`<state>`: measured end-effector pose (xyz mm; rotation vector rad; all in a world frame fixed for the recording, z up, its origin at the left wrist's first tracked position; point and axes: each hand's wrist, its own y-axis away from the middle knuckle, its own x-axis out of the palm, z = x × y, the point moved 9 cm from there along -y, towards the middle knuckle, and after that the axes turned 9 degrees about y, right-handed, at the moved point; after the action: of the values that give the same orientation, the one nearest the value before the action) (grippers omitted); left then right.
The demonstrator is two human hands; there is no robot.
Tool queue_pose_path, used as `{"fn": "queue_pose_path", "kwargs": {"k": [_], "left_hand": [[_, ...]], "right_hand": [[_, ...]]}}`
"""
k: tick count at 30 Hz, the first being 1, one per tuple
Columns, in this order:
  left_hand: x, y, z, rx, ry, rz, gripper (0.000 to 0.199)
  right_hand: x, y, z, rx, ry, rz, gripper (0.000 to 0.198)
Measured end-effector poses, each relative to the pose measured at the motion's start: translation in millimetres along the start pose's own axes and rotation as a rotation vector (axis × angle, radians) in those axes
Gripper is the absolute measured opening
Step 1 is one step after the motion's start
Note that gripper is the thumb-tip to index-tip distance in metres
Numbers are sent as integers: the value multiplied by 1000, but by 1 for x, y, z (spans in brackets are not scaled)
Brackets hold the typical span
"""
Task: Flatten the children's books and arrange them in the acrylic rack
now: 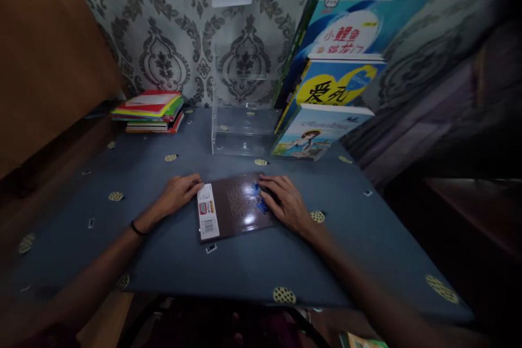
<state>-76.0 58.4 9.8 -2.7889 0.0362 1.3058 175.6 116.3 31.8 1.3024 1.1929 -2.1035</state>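
Observation:
A thin book with a dark brown glossy cover (234, 212) lies flat on the table, a white barcode label along its left end and a blue picture near its right. My left hand (177, 194) is at its upper left corner, thumb and fingertips closed on the edge. Over the right end rests my right hand (287, 204), fingers stretched out on the cover and thumb apart from them. What lies beneath the right palm is hidden.
Behind the book stands a clear tiered rack (244, 144). Several upright books (312, 128) fill its right side. A stack of books (150, 111) sits at the back left of the blue-grey tablecloth (171, 266). Patterned wall behind; brown panel (49, 60) at left.

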Motion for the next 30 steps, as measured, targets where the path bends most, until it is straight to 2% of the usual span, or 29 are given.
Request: {"fn": "queue_pose_path", "kwargs": {"k": [4,7,11,13,19,24,30], "left_hand": [[-1,0,-1,15,8,-10,27],[-1,0,0,22,3,-25,29],[-1,0,1,26,22,-44,29],[0,0,0,35,19,-38,29],[0,-1,0,34,-24,-30,29],[2,0,-3,35,-105,-12,28],[21,-10,-20,75,-276,20,27]], "right_hand": [[15,-2,10,-19,146,127,38],[29,-7,41,-104,175,232,41],[46,-19,91,-239,74,374,46],[51,-26,103,-263,29,411,48],[56,-37,98,-222,-31,399,51],[54,-36,92,-190,7,372,52],[39,-27,75,-135,55,336,50]]}}
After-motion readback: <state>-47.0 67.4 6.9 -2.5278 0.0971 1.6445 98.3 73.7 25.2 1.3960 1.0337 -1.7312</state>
